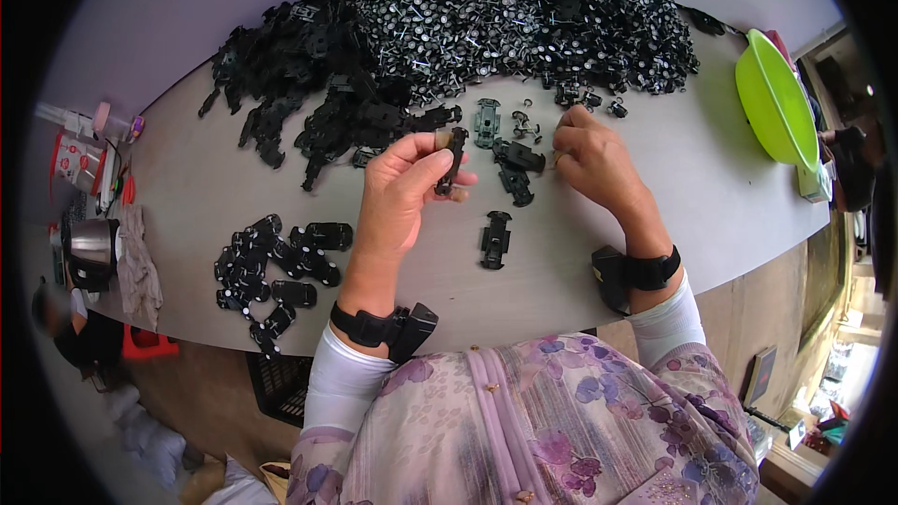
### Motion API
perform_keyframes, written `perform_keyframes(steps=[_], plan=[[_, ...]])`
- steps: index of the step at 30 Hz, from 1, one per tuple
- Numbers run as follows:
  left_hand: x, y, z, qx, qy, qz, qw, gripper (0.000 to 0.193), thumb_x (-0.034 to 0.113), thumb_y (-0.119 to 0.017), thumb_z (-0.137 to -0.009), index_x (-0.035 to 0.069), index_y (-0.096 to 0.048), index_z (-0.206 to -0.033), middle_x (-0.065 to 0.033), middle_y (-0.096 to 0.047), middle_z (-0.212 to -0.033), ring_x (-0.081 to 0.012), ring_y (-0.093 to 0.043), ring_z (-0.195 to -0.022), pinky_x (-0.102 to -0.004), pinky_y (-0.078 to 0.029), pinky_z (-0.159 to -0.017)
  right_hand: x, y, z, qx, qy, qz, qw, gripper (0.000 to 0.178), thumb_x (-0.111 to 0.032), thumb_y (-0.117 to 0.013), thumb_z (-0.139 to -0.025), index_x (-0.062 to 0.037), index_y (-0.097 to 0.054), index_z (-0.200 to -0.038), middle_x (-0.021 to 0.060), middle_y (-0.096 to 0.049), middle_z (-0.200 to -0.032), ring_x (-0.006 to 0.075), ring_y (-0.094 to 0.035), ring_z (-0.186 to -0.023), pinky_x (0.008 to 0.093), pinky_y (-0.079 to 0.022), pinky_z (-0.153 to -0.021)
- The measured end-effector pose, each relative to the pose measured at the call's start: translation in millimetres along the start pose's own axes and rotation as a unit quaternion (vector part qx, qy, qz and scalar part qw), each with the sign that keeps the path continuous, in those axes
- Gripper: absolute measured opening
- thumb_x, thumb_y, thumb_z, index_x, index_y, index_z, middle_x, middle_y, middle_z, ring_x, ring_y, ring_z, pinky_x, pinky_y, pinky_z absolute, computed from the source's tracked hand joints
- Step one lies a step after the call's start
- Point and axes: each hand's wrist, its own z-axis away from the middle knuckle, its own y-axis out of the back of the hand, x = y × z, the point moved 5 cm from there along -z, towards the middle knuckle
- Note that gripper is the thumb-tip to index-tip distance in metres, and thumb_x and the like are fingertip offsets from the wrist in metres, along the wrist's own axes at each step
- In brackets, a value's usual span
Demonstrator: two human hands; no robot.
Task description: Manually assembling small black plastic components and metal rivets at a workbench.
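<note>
My left hand (404, 185) pinches a black toy car chassis (453, 161) between thumb and fingers, held on edge above the table; tape-like coverings wrap some fingertips. To its right, my right hand (599, 157) is closed with its fingertips together near some loose wheel axles (568, 93); anything inside that pinch is hidden. Between the hands lie a greenish-black chassis (486, 123), a few wheel axles (526, 125) and overlapping dark chassis (516, 168). Another chassis (496, 239) lies alone closer to me.
Big heaps of wheel axles (449, 23) and black chassis (299, 65) line the table's far side. Several wheeled chassis (257, 257) cluster at left. A lime-green basin (774, 98) stands at the right edge. Cloth (138, 257) and a metal pot (92, 251) are far left; a black crate (281, 383) sits below.
</note>
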Motion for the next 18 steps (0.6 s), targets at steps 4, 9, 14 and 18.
perform_keyframes(steps=[4,9,14,18], plan=[[-23,4,3,-0.061,0.114,0.102,0.986,0.021,0.017,-0.057,-0.092,0.000,-0.061,-0.103,-0.0160,-0.067,-0.093,-0.0274,-0.069,-0.076,-0.0375,-0.058,-0.062,-2,-2,2,0.005,0.054,0.031,0.998,0.011,0.000,-0.064,-0.070,0.0013,-0.063,-0.081,0.0117,-0.056,-0.086,0.0271,-0.059,-0.071,0.0356,-0.049,-0.065],[-27,1,4,-0.017,0.103,0.053,0.993,0.016,0.003,-0.067,-0.083,-0.001,-0.063,-0.097,-0.0088,-0.066,-0.086,-0.0205,-0.068,-0.076,-0.0320,-0.057,-0.066,-7,0,0,-0.018,-0.034,0.004,0.999,0.015,0.001,-0.068,-0.069,0.0016,-0.063,-0.083,0.0098,-0.057,-0.089,0.0231,-0.060,-0.072,0.0326,-0.049,-0.065],[-20,2,6,0.003,-0.021,-0.110,0.994,0.012,0.003,-0.070,-0.080,-0.001,-0.068,-0.092,-0.0036,-0.067,-0.082,-0.0100,-0.060,-0.068,-0.0230,-0.049,-0.063,-42,-1,6,-0.058,0.001,-0.306,0.950,0.019,0.000,-0.069,-0.074,0.0001,-0.062,-0.091,0.0073,-0.057,-0.094,0.0141,-0.062,-0.076,0.0269,-0.049,-0.063],[-10,-10,11,-0.014,0.027,-0.097,0.995,0.013,0.003,-0.071,-0.080,-0.001,-0.068,-0.092,-0.0012,-0.066,-0.081,-0.0073,-0.058,-0.067,-0.0214,-0.050,-0.066,-53,-15,13,-0.090,0.047,-0.344,0.934,0.021,0.002,-0.067,-0.075,0.0000,-0.061,-0.095,0.0061,-0.056,-0.095,0.0137,-0.060,-0.075,0.0260,-0.048,-0.063]])
